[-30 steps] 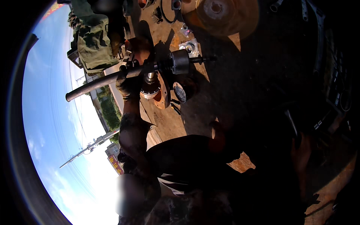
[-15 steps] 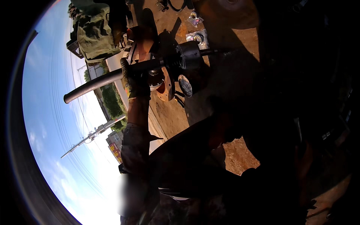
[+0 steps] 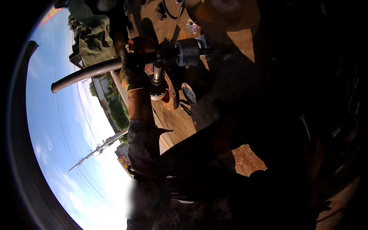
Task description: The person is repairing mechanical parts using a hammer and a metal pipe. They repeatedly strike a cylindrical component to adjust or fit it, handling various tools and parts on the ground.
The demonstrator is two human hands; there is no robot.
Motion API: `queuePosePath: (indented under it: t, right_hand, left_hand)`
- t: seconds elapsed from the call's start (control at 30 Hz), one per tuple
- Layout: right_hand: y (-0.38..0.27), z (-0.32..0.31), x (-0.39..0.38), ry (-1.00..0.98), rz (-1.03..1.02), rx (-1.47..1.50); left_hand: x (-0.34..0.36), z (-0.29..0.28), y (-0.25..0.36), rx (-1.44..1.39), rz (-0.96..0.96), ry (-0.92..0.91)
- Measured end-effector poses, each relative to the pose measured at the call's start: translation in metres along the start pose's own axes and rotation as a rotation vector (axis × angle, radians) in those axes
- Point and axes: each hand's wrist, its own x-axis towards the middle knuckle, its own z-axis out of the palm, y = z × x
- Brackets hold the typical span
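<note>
My left hand, in a dark, stained glove with a yellowish cuff, is wrapped round a long metal pipe. The pipe's bare end sticks out to the left. To the right it meets a dark shaft with a spring-like section, a thick black cylinder and a thin rod that fades into shadow. Just below the pipe stands a splined metal shaft on a rusty round flange. A small round lid-like disc lies beside the flange. Deep shadow on the right hides my right hand's fingers.
Brown dirt ground carries a large rusty round part and a small clear plastic packet. Green camouflage cloth is at the upper left. A utility pole and buildings stand beyond. The right half is mostly dark.
My left hand and the pipe have shifted slightly left and up in the view, with the black cylinder moving along. More of the splined shaft now shows. The whole view has moved a little.
</note>
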Motion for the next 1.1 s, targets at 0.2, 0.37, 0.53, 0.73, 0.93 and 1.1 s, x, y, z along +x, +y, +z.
queuePosePath:
  t: [0.2, 0.37, 0.53, 0.73, 0.93, 1.1]
  right_hand:
    - [0.004, 0.003, 0.004, 0.033, -0.07, 0.064]
    - [0.002, -0.003, 0.003, 0.007, -0.054, 0.085]
    - [-0.007, -0.006, 0.003, -0.021, 0.001, 0.109]
    - [-0.009, -0.008, 0.0, 0.02, -0.04, 0.109]
    - [-0.015, -0.018, 0.004, 0.008, -0.091, 0.097]
    - [-0.016, -0.017, 0.004, 0.069, -0.122, 0.046]
  left_hand:
    - [0.044, 0.011, 0.0, -0.191, -0.125, -0.08]
    - [0.061, 0.024, -0.014, -0.253, -0.145, -0.03]
    - [0.095, -0.018, -0.039, -0.202, -0.156, -0.178]
    - [0.105, -0.019, -0.071, -0.209, -0.239, -0.25]
    - [0.07, -0.016, -0.056, -0.299, -0.285, -0.211]
    - [0.067, -0.025, -0.053, -0.362, -0.241, -0.249]
